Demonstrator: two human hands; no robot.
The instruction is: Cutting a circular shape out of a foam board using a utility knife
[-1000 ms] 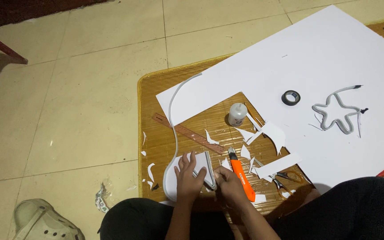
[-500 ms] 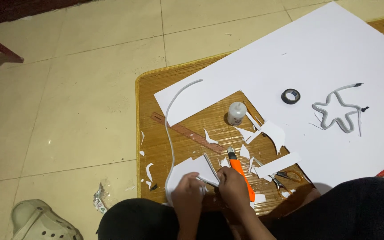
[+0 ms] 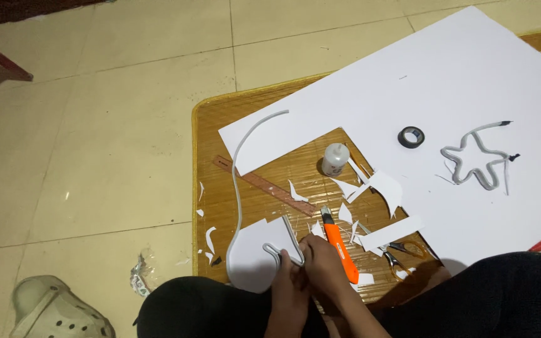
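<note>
A person sits on a woven golden-brown bamboo mat (image 3: 270,181) laid on pale floor tiles, seen from above. Both hands meet at the mat's near edge over a small white cut-out piece of foam board (image 3: 252,253). A long grey flexible strip (image 3: 238,188), like soft tubing, curves from the upper mat down along the cut-out's left side and bends into a loop on top of it. The left hand (image 3: 289,291) has its fingertips pressed on that loop, pinching it against the board, though the exact grip is partly hidden. The right hand (image 3: 327,269) is closed around an orange utility knife (image 3: 339,250), whose blade end points away from the person, just beside the cut-out's right edge.

Beyond the hands lies a brown wooden ruler (image 3: 264,186), set diagonally. A small clear glue bottle with a white cap (image 3: 334,159) stands near the edge of a large white sheet of board (image 3: 421,81). On that sheet rest a black roll of tape (image 3: 411,137) and a grey strip bent into a star outline (image 3: 476,164). White paper scraps (image 3: 370,188) litter the mat, and a pale perforated clog (image 3: 54,310) sits on the tiles at lower left.
</note>
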